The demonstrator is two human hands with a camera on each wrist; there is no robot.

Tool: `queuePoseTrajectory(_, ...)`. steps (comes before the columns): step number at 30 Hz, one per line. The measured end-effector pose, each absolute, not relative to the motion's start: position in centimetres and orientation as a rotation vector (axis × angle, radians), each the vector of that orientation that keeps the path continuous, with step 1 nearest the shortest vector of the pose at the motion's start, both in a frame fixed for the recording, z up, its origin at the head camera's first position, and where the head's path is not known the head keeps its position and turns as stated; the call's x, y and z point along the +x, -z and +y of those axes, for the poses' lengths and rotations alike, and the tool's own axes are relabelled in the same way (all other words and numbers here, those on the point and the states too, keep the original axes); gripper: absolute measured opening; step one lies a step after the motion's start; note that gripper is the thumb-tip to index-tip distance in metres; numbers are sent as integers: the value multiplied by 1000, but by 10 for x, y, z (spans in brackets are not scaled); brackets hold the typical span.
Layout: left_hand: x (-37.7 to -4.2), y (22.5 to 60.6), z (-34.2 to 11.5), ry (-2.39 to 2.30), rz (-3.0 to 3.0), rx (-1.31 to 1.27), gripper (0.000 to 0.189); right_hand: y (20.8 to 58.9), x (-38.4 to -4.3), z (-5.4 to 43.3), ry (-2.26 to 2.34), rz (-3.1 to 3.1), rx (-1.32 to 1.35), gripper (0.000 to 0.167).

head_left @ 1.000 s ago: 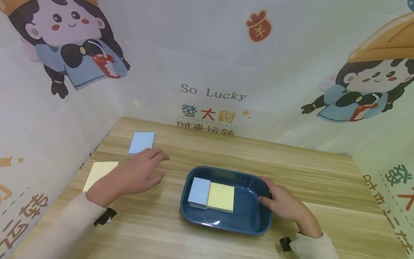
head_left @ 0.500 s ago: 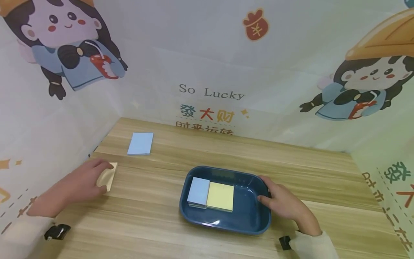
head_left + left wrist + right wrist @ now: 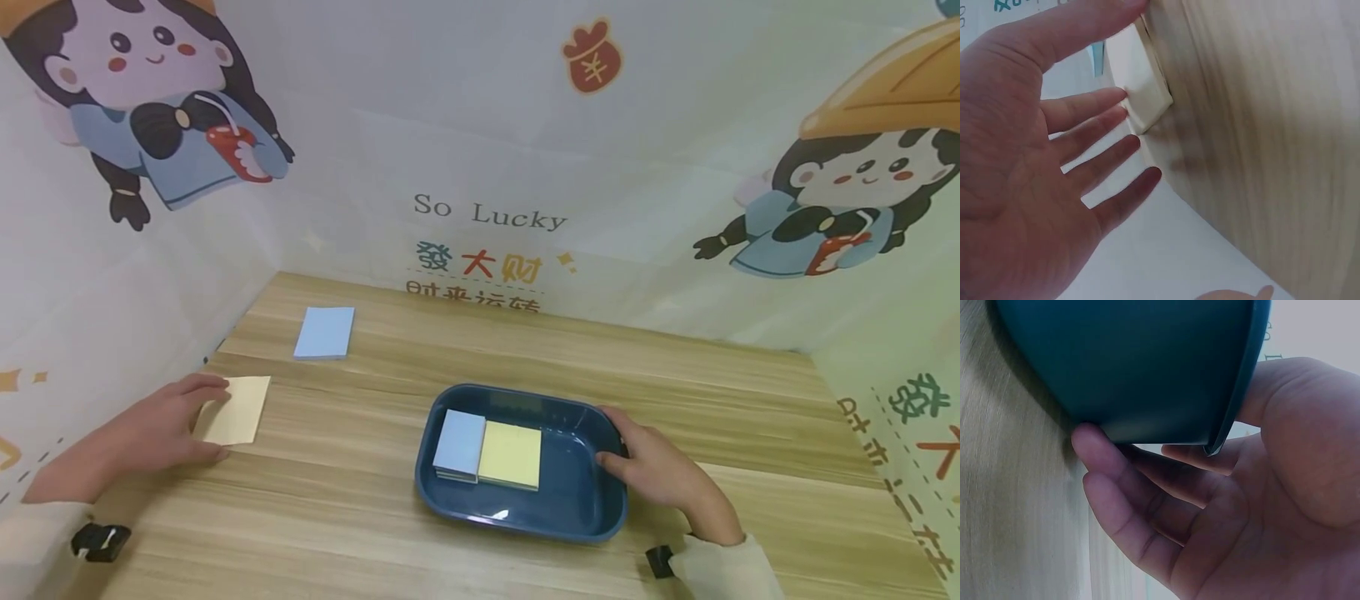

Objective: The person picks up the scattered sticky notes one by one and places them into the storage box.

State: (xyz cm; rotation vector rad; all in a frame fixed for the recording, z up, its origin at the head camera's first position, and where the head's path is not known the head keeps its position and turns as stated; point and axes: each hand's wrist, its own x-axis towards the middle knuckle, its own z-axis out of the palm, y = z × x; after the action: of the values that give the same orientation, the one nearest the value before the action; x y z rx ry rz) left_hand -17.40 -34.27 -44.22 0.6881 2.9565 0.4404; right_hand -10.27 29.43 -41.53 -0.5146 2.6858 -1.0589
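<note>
My left hand (image 3: 161, 421) is at a pale yellow sticky-note pad (image 3: 240, 410) on the left of the table. Its thumb and fingers are spread on either side of the pad's near part. In the left wrist view, straight fingertips reach that pad's edge (image 3: 1141, 81), and the hand is not closed round it. With the thumb inside and fingers outside, my right hand (image 3: 660, 471) grips the right end of a dark blue tray (image 3: 573, 479). Inside, at the tray's left, a blue pad (image 3: 460, 443) sits beside a yellow pad (image 3: 510, 454).
Another blue pad (image 3: 325, 333) lies behind the left hand, towards the table's back left. A wooden table (image 3: 360, 533) carries everything. Printed cloth walls (image 3: 480, 125) stand close along its back, left and right.
My left hand came left from beside the far blue pad to the pale yellow pad, covered much of it, then drew back a little left. The right hand stays on the tray.
</note>
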Motion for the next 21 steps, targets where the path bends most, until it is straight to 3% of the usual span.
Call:
queuePoseTrajectory(10, -184, 447, -343, -415, 2977, 748, 79, 415, -103, 294, 1066, 2674, -508, 63)
queuePoseTrajectory(21, -180, 449, -314, -273, 3061, 842, 78, 415, -103, 294, 1070, 2671, -481, 64)
